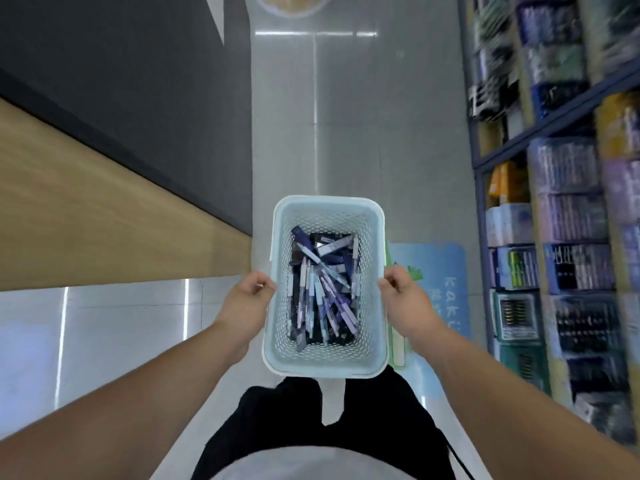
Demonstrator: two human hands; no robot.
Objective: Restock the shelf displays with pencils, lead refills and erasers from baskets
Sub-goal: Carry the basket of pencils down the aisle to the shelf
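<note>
Carrying stage. Pale blue basket [325, 216] held mid-aisle, left hand [247, 299] and right hand [403, 296] both clamped on its side rims. Pencils [320, 292] and refill packs loose inside. Shelf displays [568, 209] right, blurred. Judged: restocking not begun.

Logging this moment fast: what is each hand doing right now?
Left hand: closed on the left rim of the basket.
Right hand: closed on the basket's right rim.

Stationery shop: shelves [568, 216] w/ packed pens, tiled aisle [346, 98].
</note>
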